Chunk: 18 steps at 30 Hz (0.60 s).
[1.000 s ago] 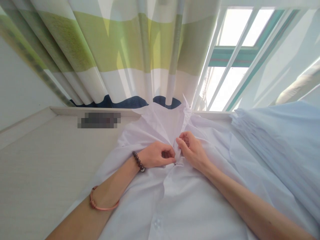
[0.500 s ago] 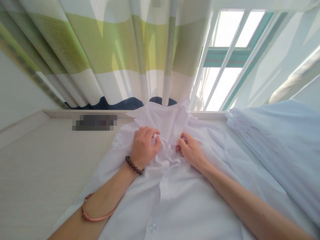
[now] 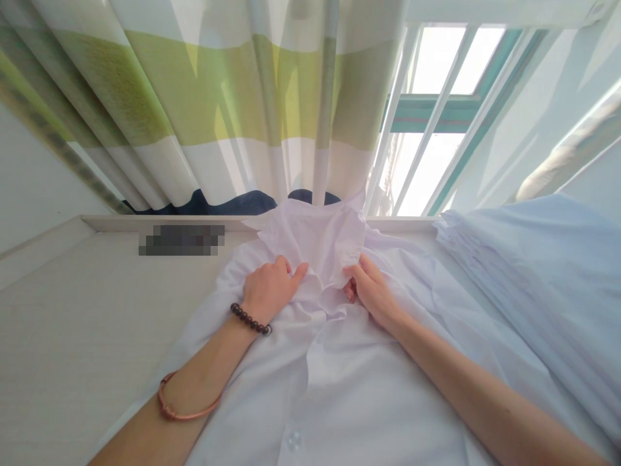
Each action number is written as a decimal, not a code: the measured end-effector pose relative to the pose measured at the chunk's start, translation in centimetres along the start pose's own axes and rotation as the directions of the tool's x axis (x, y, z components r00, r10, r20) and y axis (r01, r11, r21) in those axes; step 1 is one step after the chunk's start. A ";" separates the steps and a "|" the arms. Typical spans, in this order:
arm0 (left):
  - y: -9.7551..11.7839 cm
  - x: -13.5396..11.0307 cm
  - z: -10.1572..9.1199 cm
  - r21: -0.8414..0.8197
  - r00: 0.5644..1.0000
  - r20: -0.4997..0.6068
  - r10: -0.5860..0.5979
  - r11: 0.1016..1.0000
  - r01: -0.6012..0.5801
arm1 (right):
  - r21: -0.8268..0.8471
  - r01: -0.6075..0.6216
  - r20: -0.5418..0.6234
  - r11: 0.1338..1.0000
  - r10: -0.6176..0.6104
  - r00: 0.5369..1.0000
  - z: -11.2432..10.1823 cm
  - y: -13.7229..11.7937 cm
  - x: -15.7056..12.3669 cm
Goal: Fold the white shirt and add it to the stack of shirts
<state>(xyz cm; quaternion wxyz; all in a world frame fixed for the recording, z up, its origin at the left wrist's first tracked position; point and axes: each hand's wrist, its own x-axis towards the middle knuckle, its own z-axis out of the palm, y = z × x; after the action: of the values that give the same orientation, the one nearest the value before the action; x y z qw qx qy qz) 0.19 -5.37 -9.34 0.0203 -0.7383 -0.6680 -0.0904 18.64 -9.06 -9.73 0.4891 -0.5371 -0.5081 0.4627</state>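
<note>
A white button-up shirt (image 3: 349,382) lies spread front up on the pale tabletop, its collar end at the far edge and its front parted near the neck. My left hand (image 3: 270,286) rests on the left side of the opening, fingers curled into the cloth and thumb stretched along it; the fingertips are mostly hidden. Across the gap, my right hand (image 3: 371,288) pinches the right front edge between thumb and bent fingers. Lower down, a clear button (image 3: 294,441) shows on the front strip.
Folded pale cloth (image 3: 543,272) is stacked on the right. A pixelated dark object (image 3: 182,240) lies at the back left of the pale tabletop (image 3: 87,336). Behind the raised rim hang green and white curtains (image 3: 218,97), beside a barred window (image 3: 431,123).
My left hand has shifted slightly left and down, its fingers now curled under and its thumb straighter. My right hand keeps its pinch, the shirt edge turned up a little more.
</note>
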 end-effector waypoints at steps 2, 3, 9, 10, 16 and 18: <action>-0.1 -0.1 0.1 -0.004 1.000 -0.018 0.004 1.000 -0.004 | -0.030 0.000 -0.026 1.000 -0.001 1.000 0.0 0.2 0.0; -0.1 -0.1 0.2 -0.005 1.000 -0.017 0.009 1.000 -0.009 | -0.047 0.004 -0.033 0.999 -0.005 0.999 0.0 0.3 0.1; -0.5 -0.3 1.2 0.061 0.971 -0.180 0.159 0.987 -0.150 | -0.109 0.071 0.008 0.992 -0.070 0.997 0.0 1.4 0.3; -0.5 -0.3 1.4 0.082 0.962 -0.213 0.170 0.984 -0.156 | -0.124 0.081 0.012 0.989 -0.080 0.997 0.0 1.5 0.3; -0.4 -0.6 1.7 0.109 0.969 -0.205 0.137 0.987 -0.117 | -0.153 0.093 0.004 0.984 -0.093 0.996 0.1 1.7 0.3; -0.3 -0.7 1.5 0.115 0.975 -0.187 0.122 0.988 -0.102 | -0.150 0.094 0.010 0.984 -0.094 0.996 0.1 1.7 0.3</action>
<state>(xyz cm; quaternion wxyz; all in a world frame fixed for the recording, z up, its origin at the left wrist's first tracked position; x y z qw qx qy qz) 0.02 -5.79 -10.93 0.1287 -0.7606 -0.6239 -0.1253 18.68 -8.77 -11.42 0.4679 -0.5473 -0.5668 0.4003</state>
